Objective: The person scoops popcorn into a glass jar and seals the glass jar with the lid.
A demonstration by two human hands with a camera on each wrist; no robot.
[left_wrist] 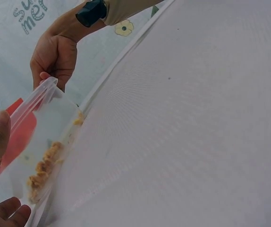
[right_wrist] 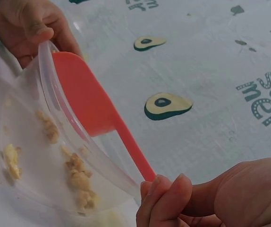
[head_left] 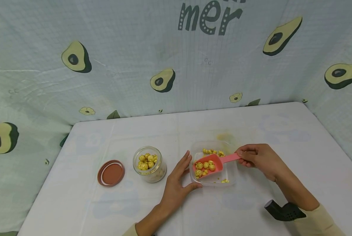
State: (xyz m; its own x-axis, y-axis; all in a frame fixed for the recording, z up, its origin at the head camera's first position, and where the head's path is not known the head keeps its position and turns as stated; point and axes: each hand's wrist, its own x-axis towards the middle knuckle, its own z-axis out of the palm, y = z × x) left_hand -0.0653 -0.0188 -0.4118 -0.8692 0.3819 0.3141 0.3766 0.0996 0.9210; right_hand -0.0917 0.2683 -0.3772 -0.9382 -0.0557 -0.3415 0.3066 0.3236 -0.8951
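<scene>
White-clothed table, avocado-print backdrop: popcorn scooping near the front edge.
Left hand (head_left: 177, 183), fingers straight, braces clear container (head_left: 230, 170); right hand (head_left: 259, 159) pinches handle of pink scoop (head_left: 208, 165), loaded, inside it. Keep scoop level, container pinned. Left of it: glass jar (head_left: 150, 164), seemingly half full; lid (head_left: 111, 172) nearer the left edge.

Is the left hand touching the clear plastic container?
Touching: in the head view the left hand braces the clear container, thumb on its near-left corner; the right wrist view shows its thumb on the rim.
</scene>
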